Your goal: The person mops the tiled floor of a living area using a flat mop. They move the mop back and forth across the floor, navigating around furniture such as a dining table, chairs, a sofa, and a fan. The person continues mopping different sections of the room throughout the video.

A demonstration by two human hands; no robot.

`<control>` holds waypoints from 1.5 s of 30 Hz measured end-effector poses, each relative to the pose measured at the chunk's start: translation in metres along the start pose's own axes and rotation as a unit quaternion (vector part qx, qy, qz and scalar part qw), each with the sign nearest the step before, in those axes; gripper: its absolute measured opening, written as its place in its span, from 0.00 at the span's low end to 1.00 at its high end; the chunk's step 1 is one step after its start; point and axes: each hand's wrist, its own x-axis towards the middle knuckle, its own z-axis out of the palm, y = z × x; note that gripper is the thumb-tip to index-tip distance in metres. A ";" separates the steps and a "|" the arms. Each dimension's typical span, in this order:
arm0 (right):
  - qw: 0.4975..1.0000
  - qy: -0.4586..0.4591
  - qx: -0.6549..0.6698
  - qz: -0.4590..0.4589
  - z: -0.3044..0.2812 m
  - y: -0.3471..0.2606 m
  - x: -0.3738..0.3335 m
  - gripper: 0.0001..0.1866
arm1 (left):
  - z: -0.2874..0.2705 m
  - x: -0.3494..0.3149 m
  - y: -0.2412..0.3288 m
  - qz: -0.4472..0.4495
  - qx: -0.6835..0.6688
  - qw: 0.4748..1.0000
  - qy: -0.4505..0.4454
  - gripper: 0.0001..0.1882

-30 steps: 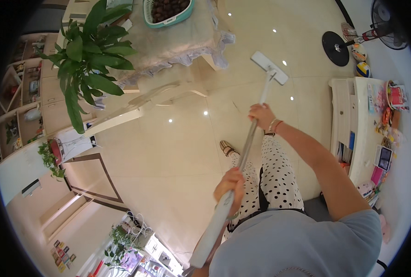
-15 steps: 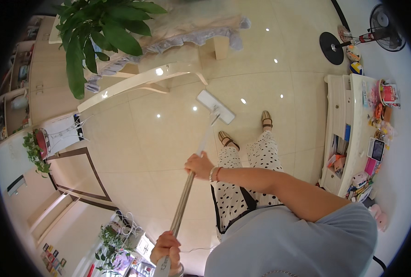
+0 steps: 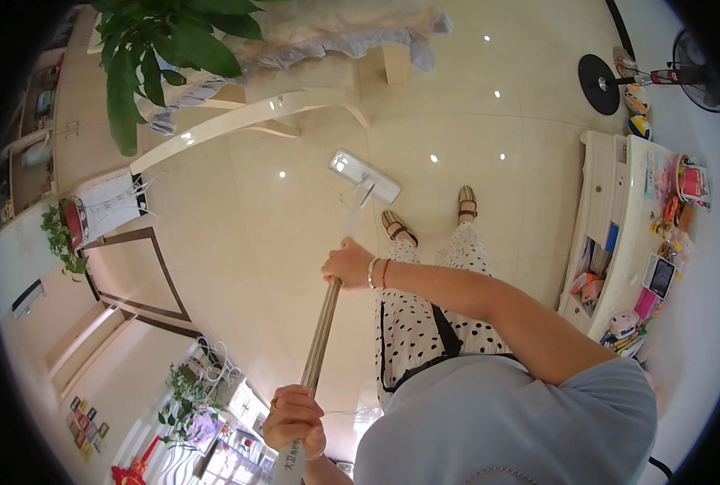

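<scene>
A flat mop (image 3: 320, 335) slants from the lower edge up across the floor, its metal handle ending in a wide white head (image 3: 366, 175) that lies on the tiles. My left hand (image 3: 293, 416), with a ring on one finger, is closed around the pale grip near the top of the handle. Further down the pole, my right hand (image 3: 348, 265) wraps round it, a bracelet and a red cord on its wrist. The head rests just ahead of my left shoe (image 3: 400, 227). My right shoe (image 3: 467, 206) stands beside it.
A cream curved-edged bench (image 3: 239, 121) and a leafy plant (image 3: 174, 48) stand ahead on the left. To the right is a white cabinet (image 3: 601, 182) loaded with small items, with a standing fan (image 3: 599, 84) beyond it. A potted plant (image 3: 190, 400) is at lower left.
The mop head has slid a little to the left across the floor. Both hands keep hold of the handle; each has shifted slightly upward in view.
</scene>
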 end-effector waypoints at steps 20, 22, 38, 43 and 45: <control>0.910 0.271 -0.060 0.308 -0.084 0.271 -0.274 0.06 | 0.292 0.024 -0.082 0.025 -0.243 0.961 -0.128 0.11; 0.900 0.335 -0.057 0.271 -0.058 0.263 -0.273 0.06 | 0.276 0.017 -0.077 0.023 -0.237 0.961 -0.140 0.12; 0.949 0.219 0.164 0.155 0.037 0.027 -0.081 0.11 | 0.036 -0.008 0.029 -0.077 -0.032 0.989 -0.118 0.12; 0.966 0.171 0.185 0.059 0.031 0.014 -0.074 0.12 | 0.056 -0.009 0.049 -0.043 0.027 0.991 -0.120 0.13; 0.991 0.082 0.098 0.038 0.016 0.021 -0.080 0.12 | 0.064 -0.013 0.050 -0.037 0.038 0.993 -0.108 0.14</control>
